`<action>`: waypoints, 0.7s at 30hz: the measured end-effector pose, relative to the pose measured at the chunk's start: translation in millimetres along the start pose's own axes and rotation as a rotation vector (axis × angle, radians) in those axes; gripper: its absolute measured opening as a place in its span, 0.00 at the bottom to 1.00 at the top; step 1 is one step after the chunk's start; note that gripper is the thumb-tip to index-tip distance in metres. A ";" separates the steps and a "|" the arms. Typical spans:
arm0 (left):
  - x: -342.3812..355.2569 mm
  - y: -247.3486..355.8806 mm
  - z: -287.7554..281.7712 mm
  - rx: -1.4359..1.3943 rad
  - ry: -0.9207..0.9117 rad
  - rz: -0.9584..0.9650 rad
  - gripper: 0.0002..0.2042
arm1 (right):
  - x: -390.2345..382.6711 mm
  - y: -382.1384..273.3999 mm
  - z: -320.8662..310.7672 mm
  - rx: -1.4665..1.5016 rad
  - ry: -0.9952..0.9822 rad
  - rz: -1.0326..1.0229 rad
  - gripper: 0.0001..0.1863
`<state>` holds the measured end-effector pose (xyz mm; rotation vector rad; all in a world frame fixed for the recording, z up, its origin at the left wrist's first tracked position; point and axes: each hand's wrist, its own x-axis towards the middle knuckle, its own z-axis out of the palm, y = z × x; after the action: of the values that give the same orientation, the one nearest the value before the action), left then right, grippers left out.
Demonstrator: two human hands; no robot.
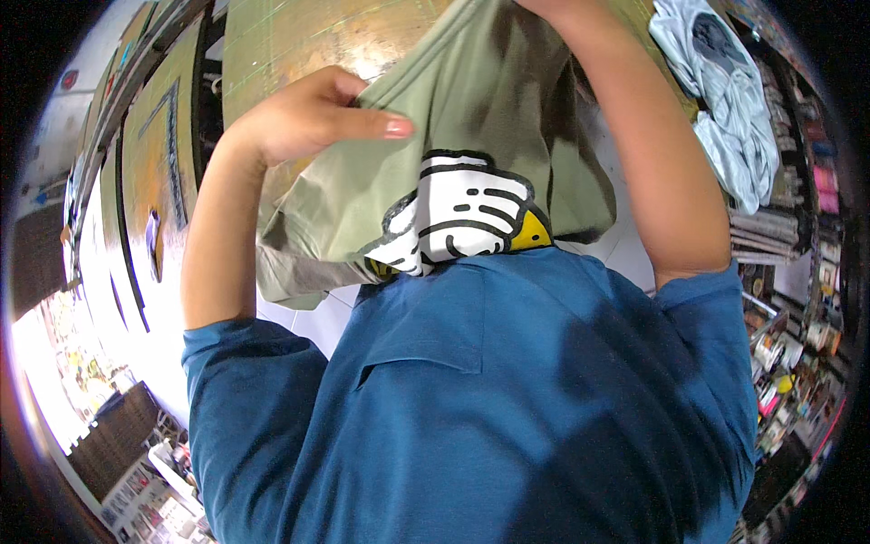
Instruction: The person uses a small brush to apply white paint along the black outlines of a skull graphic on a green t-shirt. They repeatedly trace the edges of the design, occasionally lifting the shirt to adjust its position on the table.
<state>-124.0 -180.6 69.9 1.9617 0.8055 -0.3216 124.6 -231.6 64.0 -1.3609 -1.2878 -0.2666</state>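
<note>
An olive-green T-shirt (489, 100) hangs in front of me, held up over the near side of a worn table. Low on it is a cartoon print (471, 213) in white, black and yellow. My left hand (317, 116) is at the shirt's left edge, its thumb across the front of the cloth and its other fingers mostly hidden behind. Up at the top border, my right hand (548, 7) pinches the raised banded edge; most of its fingers are cut off by the picture. Between the hands that edge runs taut and slanting. The shirt's lower part droops in folds near my body.
The worn yellowish tabletop (281, 41) lies beyond the shirt. A light-blue garment (734, 109) is heaped at the far right, above stacked folded cloth (766, 234). Shelves crowded with small items (788, 363) line the right side. Panels (163, 136) stand at the left.
</note>
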 end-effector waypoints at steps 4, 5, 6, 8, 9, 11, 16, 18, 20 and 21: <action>-43.1 -29.5 0.0 -0.286 0.116 0.061 0.12 | 1.9 1.2 1.3 0.010 -0.001 -0.071 0.10; -50.8 -36.3 0.2 -0.339 0.200 0.102 0.08 | 3.5 0.7 3.0 0.016 0.005 -0.101 0.10; -52.5 -46.5 -4.7 -0.385 0.187 0.142 0.08 | 5.0 1.4 4.1 0.013 0.007 -0.134 0.10; -78.2 -50.7 -26.2 -0.437 0.207 0.156 0.09 | 13.0 -5.4 15.2 0.061 0.013 -0.133 0.10; -79.8 -55.4 -31.6 -0.450 0.312 0.152 0.09 | 16.7 -6.9 19.7 0.061 0.012 -0.140 0.10; -75.3 -59.4 -39.7 -0.286 0.421 0.216 0.09 | 22.5 -2.8 27.8 0.023 -0.044 -0.131 0.10; -37.1 -80.2 -61.8 -0.043 0.609 0.221 0.11 | 31.2 36.9 65.6 -0.011 -0.075 -0.166 0.10; -25.5 -71.7 -68.3 -0.040 0.633 0.177 0.11 | 40.0 47.9 72.3 -0.064 -0.095 -0.122 0.10; -9.9 -72.6 -78.8 -0.035 0.652 0.147 0.11 | 44.9 57.6 80.4 -0.130 -0.080 -0.133 0.10; 3.5 -82.7 -82.5 -0.036 0.660 0.137 0.11 | 45.5 62.3 86.3 -0.163 -0.075 -0.135 0.10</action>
<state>-184.1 -81.7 53.6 2.0919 1.0638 0.4464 145.5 -120.4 39.8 -1.4336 -1.4491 -0.4245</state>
